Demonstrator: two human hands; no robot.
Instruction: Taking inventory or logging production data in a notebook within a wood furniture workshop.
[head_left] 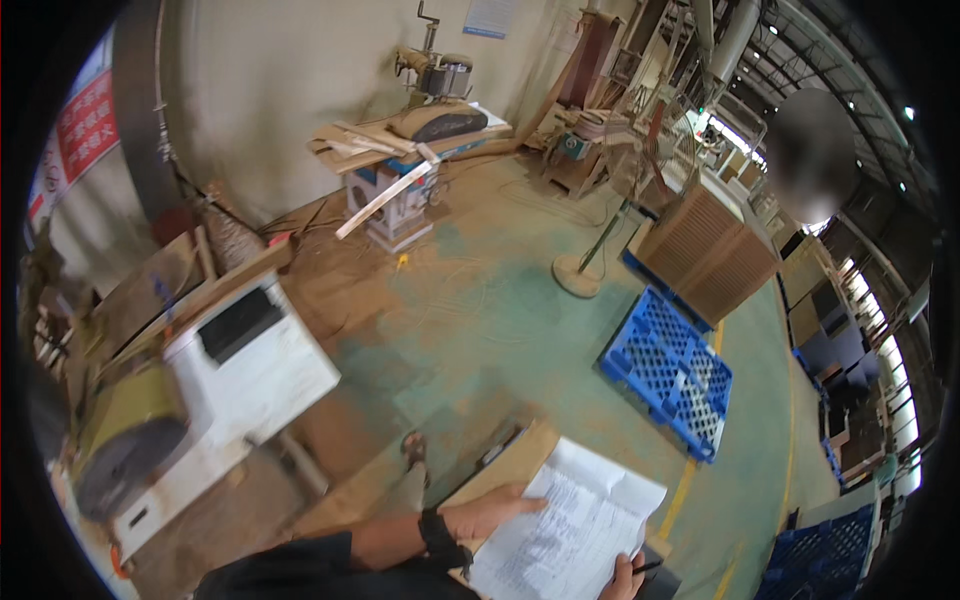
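White sheets of paper (566, 527) with handwriting are held in front of me at the bottom of the head view, their far edge folded or curled. My left hand (497, 511), with a dark band on its wrist, closes on the left edge of the sheets. At their lower right edge my right hand (623, 578) grips the paper, and a thin dark pen (648, 567) sticks out from it. Part of the right hand is cut off by the frame's lower edge. Beneath the paper lies a brown board or carton surface (515, 460).
To the left stands a white and olive machine (250, 350) with a round drum. A blue plastic pallet (665, 365) lies on the right, near stacked brown cardboard (708, 250). Farther off are a saw table (400, 170) with wood strips and a round-based stand (577, 276).
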